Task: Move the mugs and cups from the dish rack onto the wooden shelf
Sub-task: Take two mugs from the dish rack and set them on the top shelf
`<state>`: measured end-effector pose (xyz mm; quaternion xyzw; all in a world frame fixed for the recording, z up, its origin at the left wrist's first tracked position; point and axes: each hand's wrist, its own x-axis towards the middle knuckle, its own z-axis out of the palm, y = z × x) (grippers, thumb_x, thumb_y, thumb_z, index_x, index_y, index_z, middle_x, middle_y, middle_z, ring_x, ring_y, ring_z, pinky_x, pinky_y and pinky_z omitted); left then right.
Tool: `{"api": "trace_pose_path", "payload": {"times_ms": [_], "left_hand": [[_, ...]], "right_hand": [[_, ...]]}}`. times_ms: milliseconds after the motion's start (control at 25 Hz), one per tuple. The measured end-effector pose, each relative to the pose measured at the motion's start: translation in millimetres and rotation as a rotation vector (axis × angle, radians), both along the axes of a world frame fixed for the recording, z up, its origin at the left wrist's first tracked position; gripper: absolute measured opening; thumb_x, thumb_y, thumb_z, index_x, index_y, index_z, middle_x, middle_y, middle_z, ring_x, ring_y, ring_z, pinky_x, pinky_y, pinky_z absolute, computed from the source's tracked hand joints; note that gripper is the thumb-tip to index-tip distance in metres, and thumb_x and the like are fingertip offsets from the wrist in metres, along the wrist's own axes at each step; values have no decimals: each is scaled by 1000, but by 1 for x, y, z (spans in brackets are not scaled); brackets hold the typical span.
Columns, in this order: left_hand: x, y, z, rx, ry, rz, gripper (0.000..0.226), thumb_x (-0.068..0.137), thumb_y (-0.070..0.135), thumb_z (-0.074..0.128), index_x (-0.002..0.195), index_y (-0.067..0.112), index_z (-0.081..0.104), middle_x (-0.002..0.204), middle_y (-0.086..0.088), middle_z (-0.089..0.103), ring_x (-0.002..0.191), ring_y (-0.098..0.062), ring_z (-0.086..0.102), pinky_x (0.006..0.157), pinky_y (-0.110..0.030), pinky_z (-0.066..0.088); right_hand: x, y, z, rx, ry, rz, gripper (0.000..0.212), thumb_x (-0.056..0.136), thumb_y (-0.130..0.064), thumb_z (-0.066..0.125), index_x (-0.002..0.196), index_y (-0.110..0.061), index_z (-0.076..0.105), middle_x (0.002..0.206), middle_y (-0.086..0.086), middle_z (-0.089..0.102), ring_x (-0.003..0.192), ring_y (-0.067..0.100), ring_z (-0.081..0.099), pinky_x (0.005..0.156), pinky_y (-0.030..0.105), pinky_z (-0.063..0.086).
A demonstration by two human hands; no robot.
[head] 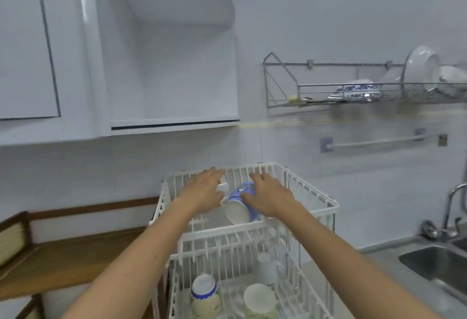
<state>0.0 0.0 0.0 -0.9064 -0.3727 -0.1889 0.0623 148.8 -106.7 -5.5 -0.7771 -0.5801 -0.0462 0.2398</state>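
A white wire dish rack (313, 193) stands on the counter in front of me. In its upper tier a blue patterned mug (240, 205) lies tilted, its white opening facing me. My right hand (270, 198) is wrapped around the mug's right side. My left hand (204, 189) reaches into the upper tier just left of the mug, fingers spread over a white cup that is mostly hidden. The lower tier holds an upturned blue-rimmed cup (204, 287), a white cup (259, 298) and a white mug (266, 265). The wooden shelf (65, 260) lies to the left.
White wall cabinets (27, 40) hang overhead at the left. A metal wall rack (280, 83) with bowls and plates is at the upper right, a towel rail (374, 141) below it. A steel sink (439, 263) and tap (452, 205) sit at the right.
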Motion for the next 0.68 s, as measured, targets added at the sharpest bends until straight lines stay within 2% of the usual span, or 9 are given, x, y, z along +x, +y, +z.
{"api": "trace_pose_path", "payload": {"times_ms": [120,240,360,480,560,600,680], "left_hand": [[24,25,1,128,230,114,71,91,32,50,151,24,14,158,-4,20,143,-23,24,113,-42,23],[37,47,-1,61,359,185,77,88,39,55,151,25,13,157,-3,26,140,-24,32,110,-41,29],[43,64,0,-52,378,210,91,82,46,63,152,26,9,156,-4,27,138,-25,36,107,-38,34],[46,76,-3,-76,384,203,103,77,48,69,152,25,3,156,-5,25,138,-25,35,106,-36,34],[48,82,-9,-91,384,196,111,72,47,74,152,25,0,154,-7,27,136,-27,37,104,-37,37],[49,84,-10,-92,378,193,115,69,47,77,152,26,1,152,-8,30,133,-28,40,102,-38,40],[49,84,-10,-36,372,208,115,63,48,79,150,26,8,142,-8,40,123,-30,50,93,-37,45]], "right_hand": [[19,30,-5,-105,124,-22,67,88,-59,41,136,-13,32,138,17,43,123,37,46,96,44,42],[25,53,-4,-183,291,-20,77,84,-65,45,137,-11,32,136,16,49,116,36,53,82,36,43],[33,67,2,-271,386,-8,91,78,-70,50,143,-10,26,140,15,44,109,39,56,77,41,52],[35,73,6,-332,523,36,102,71,-69,60,147,-16,19,146,17,34,82,41,61,56,43,57],[40,74,6,-360,540,34,101,68,-71,63,144,-16,25,145,18,34,70,39,60,48,39,56],[44,73,7,-396,539,30,96,67,-73,61,140,-17,32,143,18,36,69,39,62,51,40,57],[48,70,9,-515,549,40,76,71,-76,53,119,-19,45,134,18,40,75,37,67,72,44,59]]}}
